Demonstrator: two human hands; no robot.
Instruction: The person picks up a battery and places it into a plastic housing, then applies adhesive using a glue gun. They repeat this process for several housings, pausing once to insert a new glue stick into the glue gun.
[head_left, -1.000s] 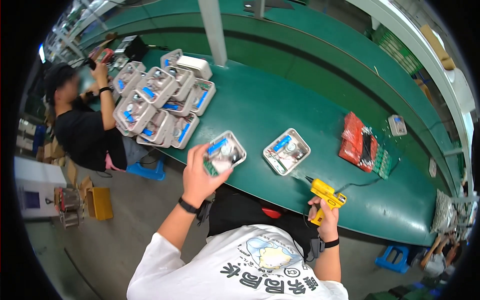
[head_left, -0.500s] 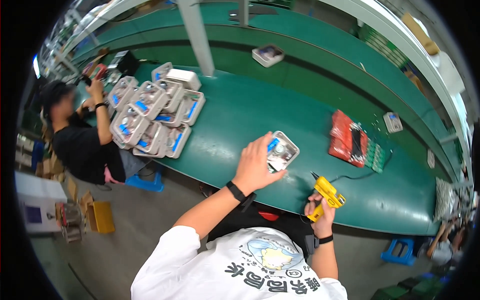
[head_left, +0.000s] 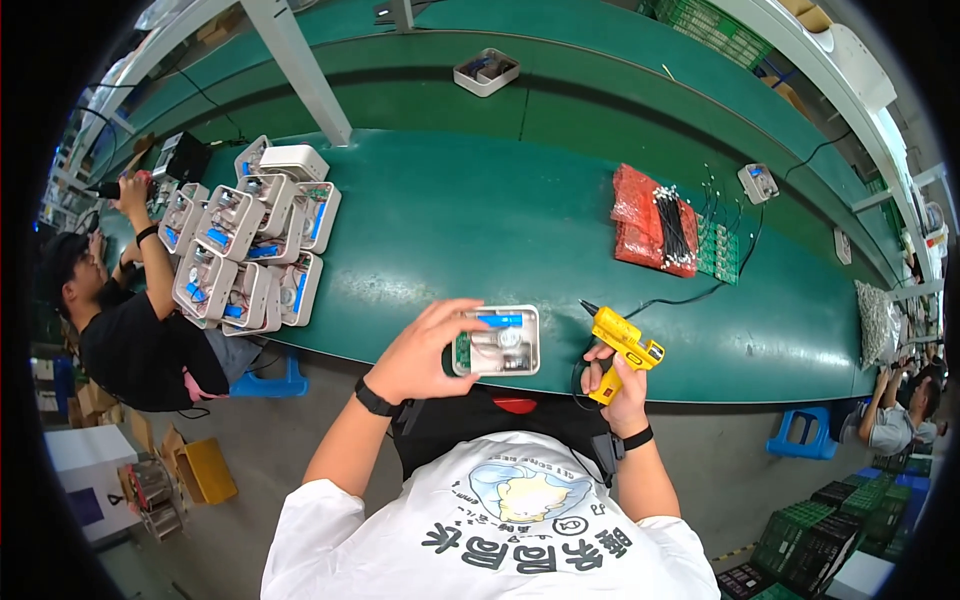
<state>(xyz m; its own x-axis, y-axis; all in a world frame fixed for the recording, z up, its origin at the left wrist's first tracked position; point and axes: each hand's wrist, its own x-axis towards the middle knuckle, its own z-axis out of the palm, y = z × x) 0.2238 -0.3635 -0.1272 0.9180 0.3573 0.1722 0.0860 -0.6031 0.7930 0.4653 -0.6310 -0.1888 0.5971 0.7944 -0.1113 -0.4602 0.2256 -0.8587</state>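
Observation:
My left hand (head_left: 415, 355) grips the left side of a white plastic housing (head_left: 534, 345) above the table's near edge. Its open side faces up, showing a blue cylindrical battery (head_left: 500, 321), a small green circuit board (head_left: 462, 354), wires and a round pale part. In my right hand (head_left: 625, 390) is a yellow glue gun (head_left: 625, 340), fingers wrapped round its handle. The gun's dark nozzle points up and left, to the right of the housing and apart from it. A black cord (head_left: 680, 299) lies across the table near the gun.
Several similar open housings (head_left: 228, 222) are piled on the green table at left, beside a co-worker (head_left: 140, 320). Red bubble wrap (head_left: 635, 225), black wires (head_left: 676, 232) and green circuit boards (head_left: 718, 250) lie at right. A housing (head_left: 487, 85) sits on the far green strip; a metal post (head_left: 300, 70) rises nearby.
My left hand has brought the housing nearer to me and turned it level. The glue gun stays in my right hand. The head view has shifted, and the co-worker's raised arm remains up.

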